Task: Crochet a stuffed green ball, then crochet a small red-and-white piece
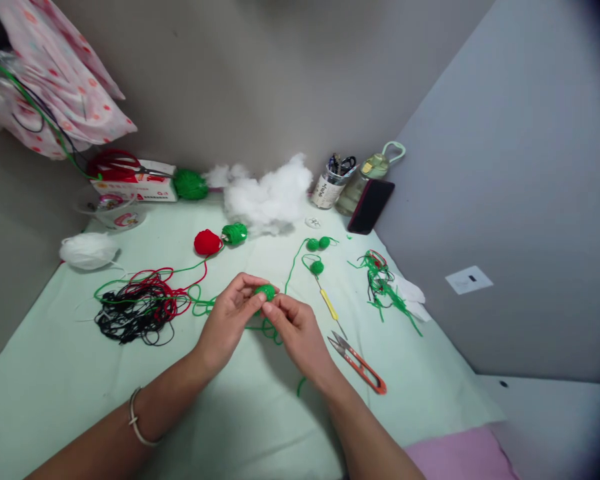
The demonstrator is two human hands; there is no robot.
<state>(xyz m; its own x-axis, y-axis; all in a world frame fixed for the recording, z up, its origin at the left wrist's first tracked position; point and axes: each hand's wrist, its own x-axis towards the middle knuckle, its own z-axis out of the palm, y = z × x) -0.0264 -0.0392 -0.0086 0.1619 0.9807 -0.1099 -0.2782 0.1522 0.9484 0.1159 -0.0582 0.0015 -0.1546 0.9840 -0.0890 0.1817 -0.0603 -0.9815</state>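
Between the fingertips of both hands sits a small green crocheted ball (265,291). My left hand (230,313) grips it from the left, fingers curled round its back and thumb in front. My right hand (296,327) pinches at its right lower edge with thumb and bent fingers. Green yarn (271,331) trails loosely on the cloth beneath the hands. Right of them lie a crochet hook (329,303) with a yellow handle and orange thread snips (360,365) with pointed blades. More little green balls (317,267) with yarn tails rest just beyond.
A black yarn tangle (135,310), a red yarn ball (208,243) and white yarn (89,251) lie leftward. White stuffing (270,197) is heaped against the wall. A pen cup (329,188), bottle (353,192) and leaning phone (371,207) stand back right, with yarn scraps (380,280) nearer.
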